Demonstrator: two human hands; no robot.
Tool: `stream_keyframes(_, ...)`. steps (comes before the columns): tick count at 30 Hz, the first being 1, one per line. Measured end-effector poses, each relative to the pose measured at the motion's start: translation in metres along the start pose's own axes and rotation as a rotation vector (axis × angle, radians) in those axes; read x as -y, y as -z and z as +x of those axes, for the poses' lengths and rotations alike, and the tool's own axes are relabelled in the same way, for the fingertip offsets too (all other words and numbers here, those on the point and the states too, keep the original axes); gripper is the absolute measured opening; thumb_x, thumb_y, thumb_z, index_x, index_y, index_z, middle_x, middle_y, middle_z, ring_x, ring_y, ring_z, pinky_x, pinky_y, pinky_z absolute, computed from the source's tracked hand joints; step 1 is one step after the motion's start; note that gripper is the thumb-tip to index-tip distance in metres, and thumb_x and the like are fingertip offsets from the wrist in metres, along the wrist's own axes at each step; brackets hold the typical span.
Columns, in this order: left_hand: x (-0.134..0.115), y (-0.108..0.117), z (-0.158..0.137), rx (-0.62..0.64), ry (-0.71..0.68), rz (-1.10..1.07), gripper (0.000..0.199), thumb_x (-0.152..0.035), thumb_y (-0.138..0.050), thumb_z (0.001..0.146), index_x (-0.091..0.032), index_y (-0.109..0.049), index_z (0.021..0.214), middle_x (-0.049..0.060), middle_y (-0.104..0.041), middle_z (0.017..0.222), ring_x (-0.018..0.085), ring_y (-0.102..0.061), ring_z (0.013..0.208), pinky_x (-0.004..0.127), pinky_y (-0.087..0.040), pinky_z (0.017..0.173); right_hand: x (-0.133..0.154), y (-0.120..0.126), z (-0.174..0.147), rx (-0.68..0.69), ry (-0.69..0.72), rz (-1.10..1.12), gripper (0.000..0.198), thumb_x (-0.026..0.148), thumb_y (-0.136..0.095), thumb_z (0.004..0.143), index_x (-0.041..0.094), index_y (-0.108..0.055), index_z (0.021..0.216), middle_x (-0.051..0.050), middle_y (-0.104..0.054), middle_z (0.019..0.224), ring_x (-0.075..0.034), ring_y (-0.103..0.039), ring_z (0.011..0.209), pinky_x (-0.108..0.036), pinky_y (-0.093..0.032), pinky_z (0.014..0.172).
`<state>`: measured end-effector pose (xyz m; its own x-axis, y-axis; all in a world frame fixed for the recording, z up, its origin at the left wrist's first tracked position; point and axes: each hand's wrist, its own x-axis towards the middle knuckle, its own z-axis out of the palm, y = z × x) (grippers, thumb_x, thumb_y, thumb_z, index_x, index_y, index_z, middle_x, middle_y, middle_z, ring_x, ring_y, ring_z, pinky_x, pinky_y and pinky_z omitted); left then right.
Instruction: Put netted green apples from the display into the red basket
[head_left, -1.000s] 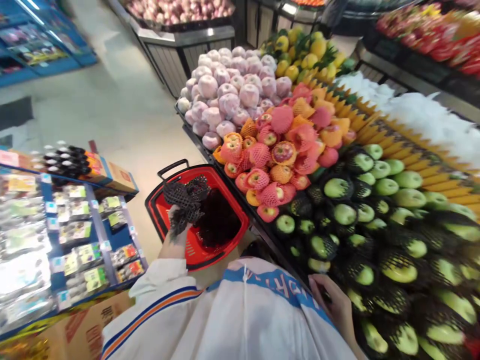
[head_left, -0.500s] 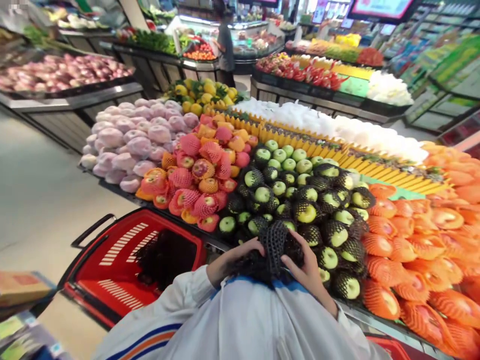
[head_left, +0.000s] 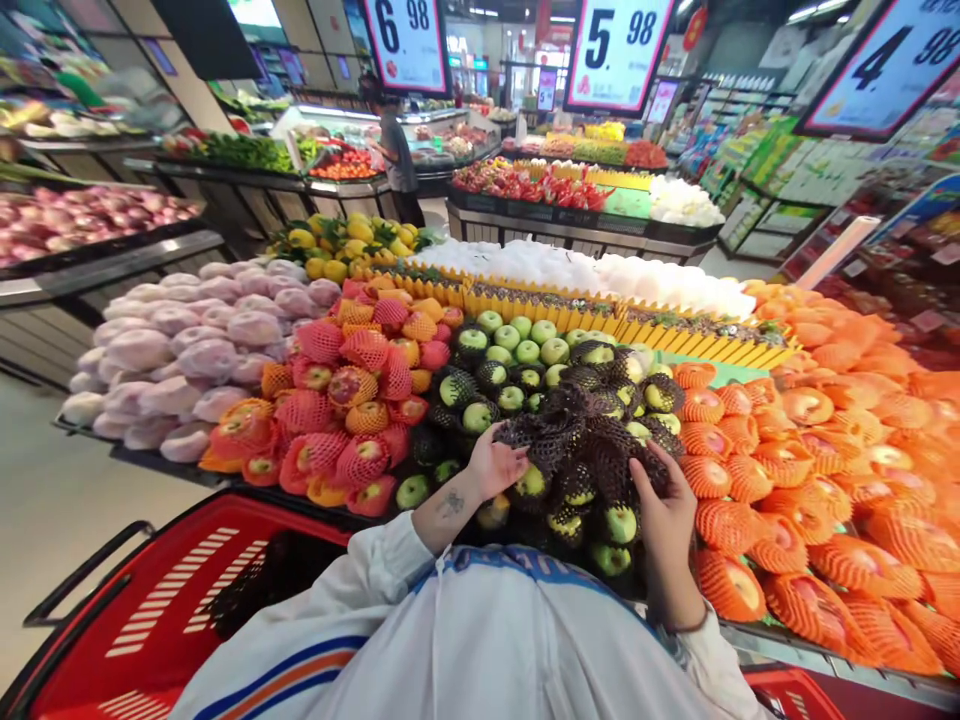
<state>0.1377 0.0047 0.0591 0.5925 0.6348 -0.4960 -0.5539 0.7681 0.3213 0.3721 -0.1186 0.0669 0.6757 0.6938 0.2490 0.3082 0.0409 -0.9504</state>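
Head view: both grips touch black netting, closure unclear, above supermarket fruit stand.

Can't confirm grip on black netting by left hand or right hand. Can't identify dark contents of red basket, cropped left and bottom, partly hidden by white sleeve. Can't read fine print on price screens, cropped at top.

Room abv rear green apples, dark netting blocking ctr, basket lwr L
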Motion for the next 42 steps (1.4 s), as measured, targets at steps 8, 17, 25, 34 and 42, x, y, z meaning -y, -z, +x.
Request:
stream_keyframes(8,0.004,0.004,-0.010,-0.024,-0.306,0.078,0.038,-0.046,-0.053,0.089,-0.021,-0.067,0.114,0.010,-0.062,0.136,0.022,-0.055,0.132,0.040,-0.040,0.116,-0.010,0.006,0.011,-0.075,-0.102,0.118,0.074,0.044,-0.077,0.082,0.020,-0.054,0.148,-0.007,-0.073,0.107,-0.021,-0.067,0.090,-0.037,-0.057,0.086)
stream_keyframes(17,0.031,0.006,-0.044,0.224,-0.832,1.198,0.073,-0.041,-0.069,0.089,-0.029,-0.039,0.155,0.006,-0.014,0.172,0.031,-0.009,0.159,0.049,-0.010,0.128,0.019,-0.009,-0.023,0.171,-0.216,0.278,0.066,0.043,-0.079,0.082,0.024,-0.061,0.142,-0.006,-0.075,0.113,-0.021,-0.070,0.095,-0.039,-0.057,0.094)
stream_keyframes(25,0.054,0.013,-0.040,0.297,-0.563,1.257,0.077,-0.042,-0.073,0.088,-0.017,-0.039,0.151,0.018,-0.052,0.150,0.032,-0.051,0.138,0.048,-0.039,0.117,0.028,-0.020,-0.039,0.718,-0.131,0.336,0.047,0.042,-0.084,0.078,0.028,-0.074,0.123,-0.005,-0.078,0.109,-0.022,-0.075,0.091,-0.037,-0.064,0.083)
stream_keyframes(34,0.046,0.011,-0.039,0.220,-0.646,1.262,0.043,-0.045,-0.072,0.088,-0.017,-0.062,0.120,0.013,-0.067,0.125,0.029,-0.061,0.119,0.041,-0.047,0.107,0.026,-0.004,-0.028,0.633,0.012,0.264,0.024,0.037,-0.087,0.074,0.023,-0.070,0.068,-0.002,-0.072,0.077,-0.018,-0.068,0.074,-0.029,-0.057,0.070)
stream_keyframes(42,0.041,0.007,-0.040,0.354,-0.683,1.297,0.033,-0.041,-0.073,0.089,-0.017,-0.070,0.111,0.014,-0.067,0.126,0.028,-0.062,0.120,0.041,-0.046,0.108,0.027,-0.003,-0.035,0.703,-0.021,0.170,0.026,0.043,-0.085,0.076,0.021,-0.073,0.081,-0.001,-0.072,0.075,-0.017,-0.066,0.067,-0.028,-0.056,0.064)
